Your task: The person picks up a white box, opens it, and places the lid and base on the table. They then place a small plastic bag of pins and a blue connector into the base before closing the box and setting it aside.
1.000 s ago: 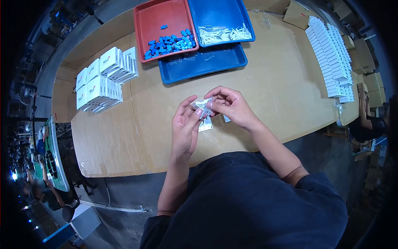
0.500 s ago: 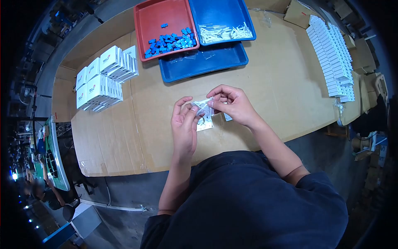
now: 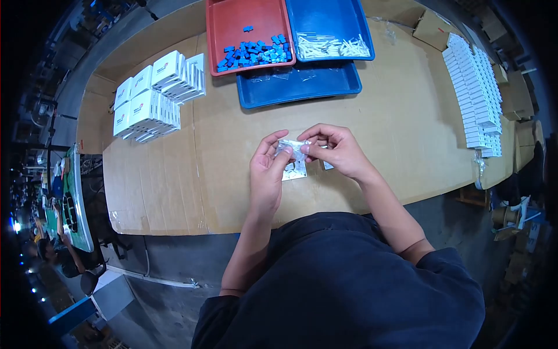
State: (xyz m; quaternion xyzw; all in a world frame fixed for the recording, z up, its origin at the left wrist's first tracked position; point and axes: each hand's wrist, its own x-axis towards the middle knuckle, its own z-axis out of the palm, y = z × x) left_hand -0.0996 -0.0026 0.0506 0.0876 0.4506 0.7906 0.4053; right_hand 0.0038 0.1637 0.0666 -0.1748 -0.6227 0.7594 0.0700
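A small clear plastic bag [image 3: 295,149] is pinched between my two hands, above the cardboard-covered table. My left hand [image 3: 271,168] grips its left side between thumb and fingers. The thumb and curled fingers of my right hand [image 3: 336,150] hold its right edge. What the bag contains is too small to make out. Just below it a small whitish printed piece [image 3: 297,170] shows, partly hidden by my left hand. Another small white item [image 3: 328,166] lies beneath my right hand, mostly covered.
A red tray [image 3: 250,17] holds small blue parts. Thin white pieces fill part of a blue tray [image 3: 328,17], with another blue tray [image 3: 299,93] below. White boxes [image 3: 148,102] stand at left, more white boxes [image 3: 474,96] at right. A person [image 3: 64,259] is at far left.
The camera view has shifted, so the trays and left boxes appear farther right and higher. Both hands still hold the bag, with my fingers slightly rearranged and the bag's upper part more spread.
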